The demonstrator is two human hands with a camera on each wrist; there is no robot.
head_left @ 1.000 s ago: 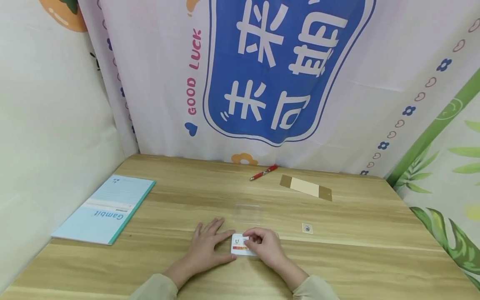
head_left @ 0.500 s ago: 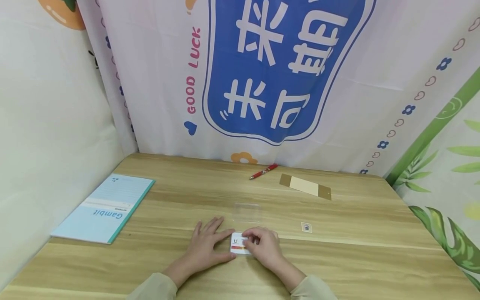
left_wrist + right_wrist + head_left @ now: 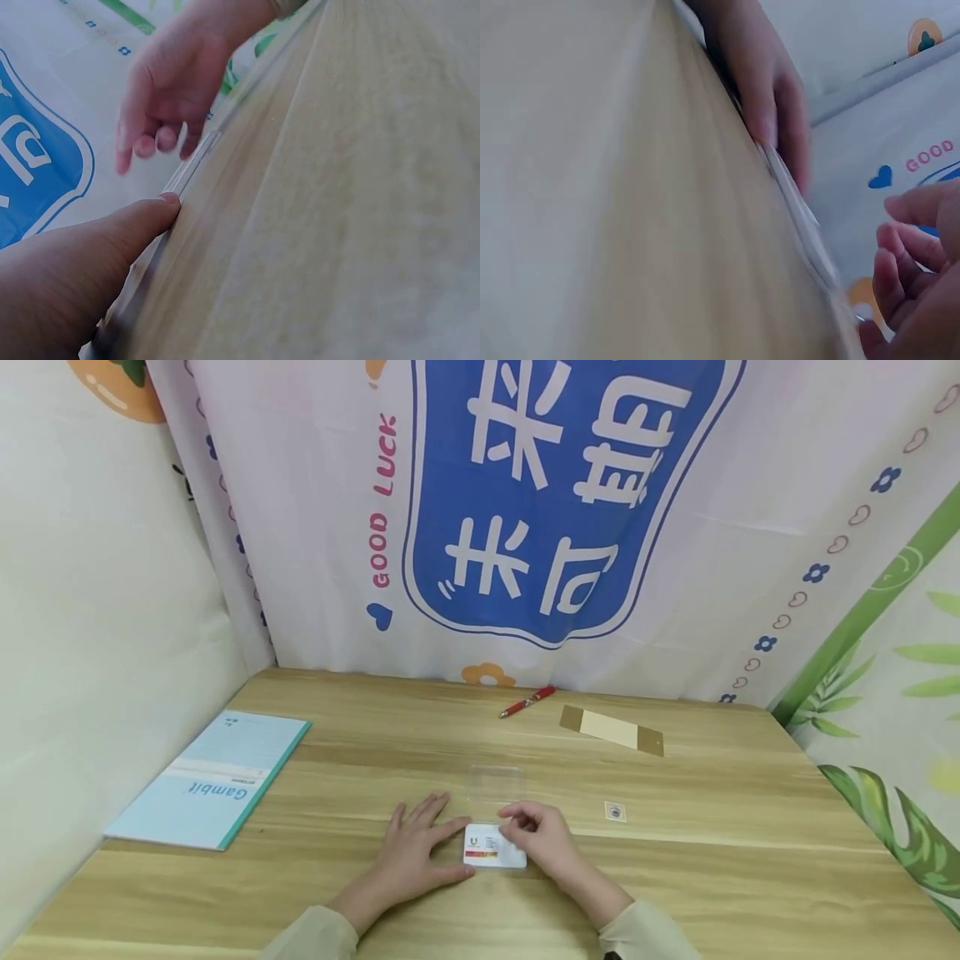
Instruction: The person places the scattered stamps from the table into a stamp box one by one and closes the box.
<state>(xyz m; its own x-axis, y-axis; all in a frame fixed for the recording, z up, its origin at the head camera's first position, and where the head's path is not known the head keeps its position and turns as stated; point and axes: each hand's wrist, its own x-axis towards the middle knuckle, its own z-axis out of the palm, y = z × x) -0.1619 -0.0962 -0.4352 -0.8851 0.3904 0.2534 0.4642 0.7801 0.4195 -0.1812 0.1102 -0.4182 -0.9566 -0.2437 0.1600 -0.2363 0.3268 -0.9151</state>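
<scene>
A white printed card [image 3: 487, 853] with a small logo and a red-orange strip lies flat on the table, a clear plastic edge showing around it. My left hand [image 3: 412, 852] rests at its left side, fingers spread, thumb and index fingertip at the two left corners. In the left wrist view the left thumb [image 3: 150, 217] presses on the thin edge. Over the card's upper right part hovers my right hand [image 3: 545, 839], loosely curled. The right wrist view shows these right fingers [image 3: 900, 277] with nothing between them, raised above the card.
Behind the card lies a clear plastic piece [image 3: 496, 783]. A small square sticker-like piece [image 3: 615, 812] is to the right. Farther back are a red pen [image 3: 527, 702] and a brown-and-cream strip [image 3: 611, 730]. A light blue notebook [image 3: 210, 779] lies at left.
My right hand has lifted off the card and moved slightly right and back, uncovering its right part. The left hand has stayed in place.
</scene>
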